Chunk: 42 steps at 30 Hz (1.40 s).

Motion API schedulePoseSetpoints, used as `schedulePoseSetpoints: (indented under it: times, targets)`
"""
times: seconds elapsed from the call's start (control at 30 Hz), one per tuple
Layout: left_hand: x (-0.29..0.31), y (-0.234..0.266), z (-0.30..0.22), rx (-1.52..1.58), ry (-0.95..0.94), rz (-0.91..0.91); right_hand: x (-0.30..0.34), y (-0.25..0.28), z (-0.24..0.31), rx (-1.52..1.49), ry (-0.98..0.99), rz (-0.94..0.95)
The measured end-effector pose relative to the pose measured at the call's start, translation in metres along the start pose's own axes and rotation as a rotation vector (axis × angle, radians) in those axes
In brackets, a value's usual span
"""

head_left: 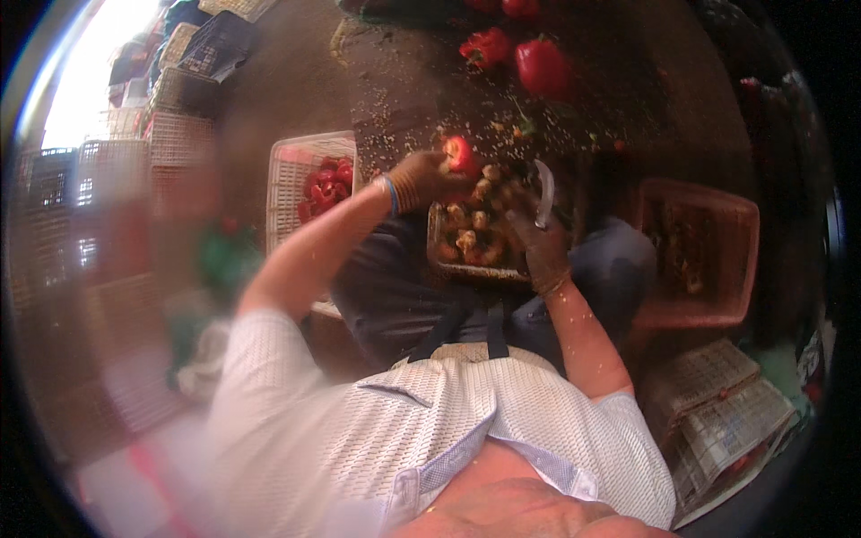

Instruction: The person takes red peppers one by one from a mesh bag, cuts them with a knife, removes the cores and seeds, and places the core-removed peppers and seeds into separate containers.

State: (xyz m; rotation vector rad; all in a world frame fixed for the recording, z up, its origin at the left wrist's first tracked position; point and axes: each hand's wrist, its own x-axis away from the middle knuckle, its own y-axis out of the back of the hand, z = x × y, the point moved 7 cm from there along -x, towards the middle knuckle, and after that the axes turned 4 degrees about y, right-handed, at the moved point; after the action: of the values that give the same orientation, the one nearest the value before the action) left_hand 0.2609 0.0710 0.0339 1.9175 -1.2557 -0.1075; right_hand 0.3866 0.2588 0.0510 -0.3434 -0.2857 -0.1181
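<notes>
My left hand, in a dark glove, is closed round a red bell pepper, whose cut side shows a pale inside. To its right my right hand, gloved too, grips a knife with a short curved blade that points away from me. The knife's handle is hidden in the fingers. Just below and between the hands a rectangular tub sits in front of my lap, heaped with pale, seedy pepper cores. A few more cores lie at its far edge, partly blurred.
A white plastic crate with red pepper pieces stands at the left. At the right is a reddish tub with dark scraps. Whole red peppers lie ahead on the seed-strewn floor. Stacked crates line the far left.
</notes>
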Motion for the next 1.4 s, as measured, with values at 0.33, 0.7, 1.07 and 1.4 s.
schedulePoseSetpoints:
  times: [0.33, 0.7, 1.07, 1.4]
  targets:
    - [0.003, -0.087, -0.099, 0.292, 0.239, -0.081, 0.012, 0.007, -0.001, 0.242, 0.259, 0.299]
    - [0.031, -0.047, -0.105, 0.427, 0.216, 0.478, 0.022, -0.016, -0.011, 0.396, 0.138, 0.315]
    - [0.020, -0.035, -0.045, 0.255, -0.100, -0.427, 0.032, 0.019, -0.029, -0.271, -0.156, 0.057]
    - [0.089, -0.044, -0.136, -0.160, -0.303, -0.871, 0.026, -0.051, -0.017, -0.549, -0.272, 0.297]
